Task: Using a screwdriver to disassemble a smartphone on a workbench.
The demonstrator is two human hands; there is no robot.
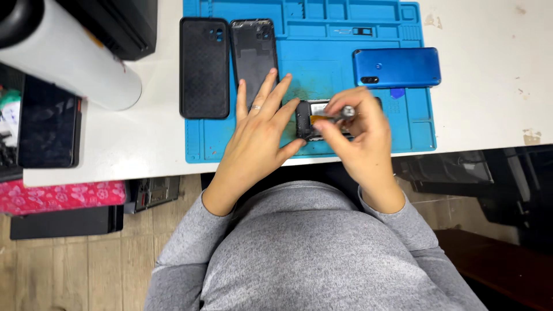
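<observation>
Grey sweater [305, 253] fills the bottom of frame, closest to the lens. White table [484, 115] above it, blue work mat [345, 40] on top. On the mat: black case [204, 68], dark back cover [253, 55], blue phone [397, 67]. Opened phone [308, 122] lies at the mat's near edge. Left hand [256, 135] flat, fingers spread, pinning its left end. Right hand [360, 135] pinched shut on a small metal tool [344, 112] over the internals. Risk, my read: tool slips and gouges the board, since the phone is held at one end only.

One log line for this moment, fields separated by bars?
left hand steadies opened black phone | right hand holds small metal tool | blue silicone mat
</observation>
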